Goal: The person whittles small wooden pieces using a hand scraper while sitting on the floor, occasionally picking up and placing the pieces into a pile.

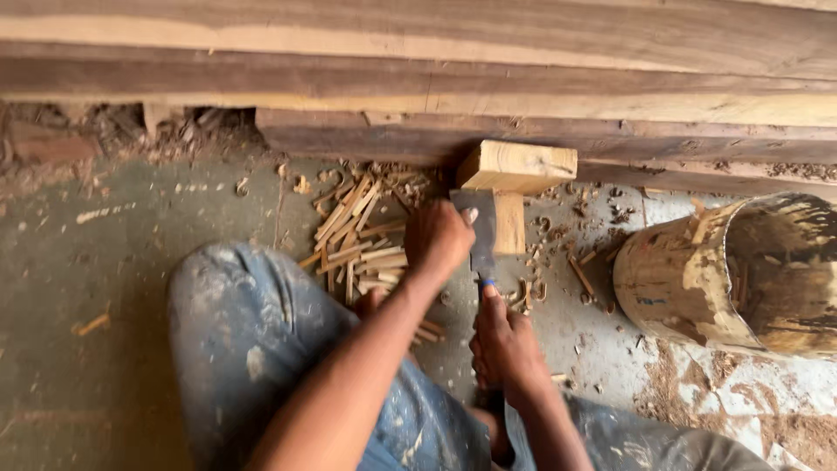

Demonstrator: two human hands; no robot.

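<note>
Right hand [506, 344] grips a cleaver [478, 231], left hand [436, 237] steadies wood beside a block [516, 167]

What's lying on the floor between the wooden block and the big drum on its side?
In the head view, only scattered wood chips and shavings lie between the wooden block and the drum.

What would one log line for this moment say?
left hand: steadies flat metal blade | right hand: grips blade handle | blade: against pale wooden block
</note>
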